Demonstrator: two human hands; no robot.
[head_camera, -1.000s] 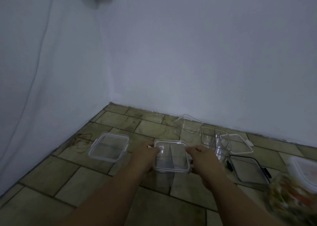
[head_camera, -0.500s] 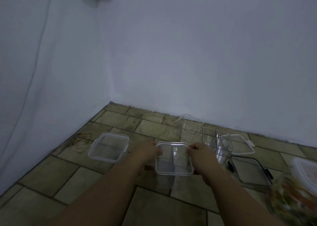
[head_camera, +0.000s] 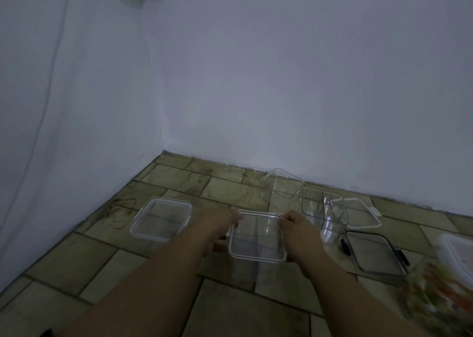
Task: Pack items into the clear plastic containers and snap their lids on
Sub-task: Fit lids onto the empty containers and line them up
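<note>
A clear square container with its lid (head_camera: pixel 257 237) stands on the tiled floor in front of me. My left hand (head_camera: pixel 220 220) grips its far left corner and my right hand (head_camera: pixel 294 221) pinches its far right corner. A closed clear container (head_camera: pixel 161 219) sits to the left. Behind on the right stand an open clear tub (head_camera: pixel 323 208) and a tilted clear tub (head_camera: pixel 282 183) by the wall. A white-rimmed lid (head_camera: pixel 358 213) and a black-rimmed lid (head_camera: pixel 373 253) lie on the right.
A blurred bag of coloured items (head_camera: pixel 440 293) lies at the lower right, beside a white-lidded container (head_camera: pixel 458 252) at the frame's right edge. White walls (head_camera: pixel 256 93) meet in a corner at the back left. The floor (head_camera: pixel 128 265) is stone tile.
Both hands slid from the container's sides up to its far corners. The lid now sits squarer on the container.
</note>
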